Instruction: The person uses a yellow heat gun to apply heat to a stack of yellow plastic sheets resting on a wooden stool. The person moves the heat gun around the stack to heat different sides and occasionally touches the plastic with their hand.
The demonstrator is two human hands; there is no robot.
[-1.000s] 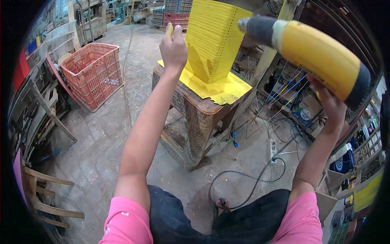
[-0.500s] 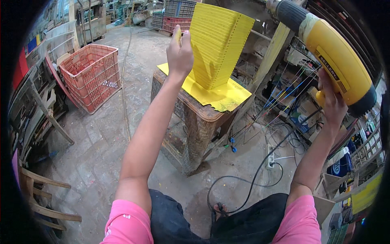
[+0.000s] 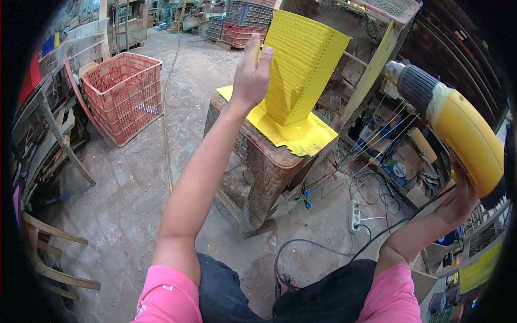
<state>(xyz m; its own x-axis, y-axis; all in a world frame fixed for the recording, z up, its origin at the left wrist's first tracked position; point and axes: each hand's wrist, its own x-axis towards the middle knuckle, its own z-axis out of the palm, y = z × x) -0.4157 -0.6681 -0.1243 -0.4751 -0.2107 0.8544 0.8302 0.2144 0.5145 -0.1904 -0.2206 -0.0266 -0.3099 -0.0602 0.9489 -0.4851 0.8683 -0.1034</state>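
Observation:
My right hand [image 3: 464,188] grips the handle of a yellow and black heat gun [image 3: 466,132], its metal nozzle pointing up and left. There is a gap between the nozzle and a yellow, flared, layered form [image 3: 304,67], which looks like a woven plastic basket. That form stands on a ragged yellow sheet [image 3: 309,134] on top of a brown woven stool [image 3: 264,180]. Beside the form's left side, my left hand [image 3: 253,78] is raised with its fingers stretched out. Whether its palm touches the surface is hidden.
The heat gun's black cord [image 3: 315,246] loops over the floor near a white power strip [image 3: 355,216]. A red plastic crate [image 3: 126,102] stands to the left, near wooden chair parts [image 3: 59,231]. Cluttered shelves [image 3: 398,156] and a yellow-stained post [image 3: 371,67] line the right.
The heat gun has swung down and to the right, away from the yellow form. My left hand stays beside the form. The view has shifted slightly.

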